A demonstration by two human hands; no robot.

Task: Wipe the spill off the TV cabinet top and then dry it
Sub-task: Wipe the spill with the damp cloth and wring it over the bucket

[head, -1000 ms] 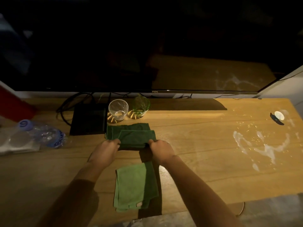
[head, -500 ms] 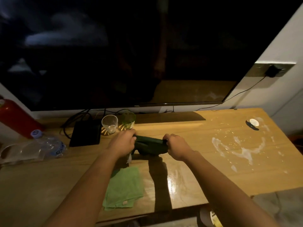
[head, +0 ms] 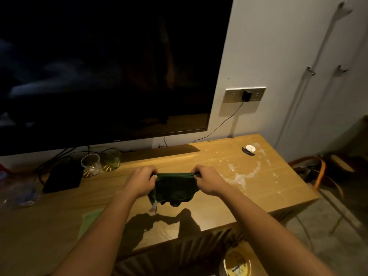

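Dark green cloth: soft, limp weave, held above the worktop. Its top edge is stretched level from side to side, and the rest sags in loose folds. A pale tag hangs at the lower left.

Left grip: fingers and thumb pinch the cloth's upper left corner.

Right grip: pinches the upper right corner in the same way.

Spill: thin whitish film in curved, streaky smears with scattered pale specks. It lies on the worktop to the right of the cloth and just beyond the right grip, which is the nearer of the two. The wipe probably calls for carrying the cloth rightward and laying it down.

Worktop: pale planked wood, smooth, glossy where light falls on it.

Light cloth: paler green, flat, at front left, partly hidden by the left forearm.

Glasses: one clear and one green-tinted, upright at back left, close together.

Box: matte black, just left of the glasses.

Disc: small, white, on a dark piece, beyond the spill.

TV: dark screen behind.
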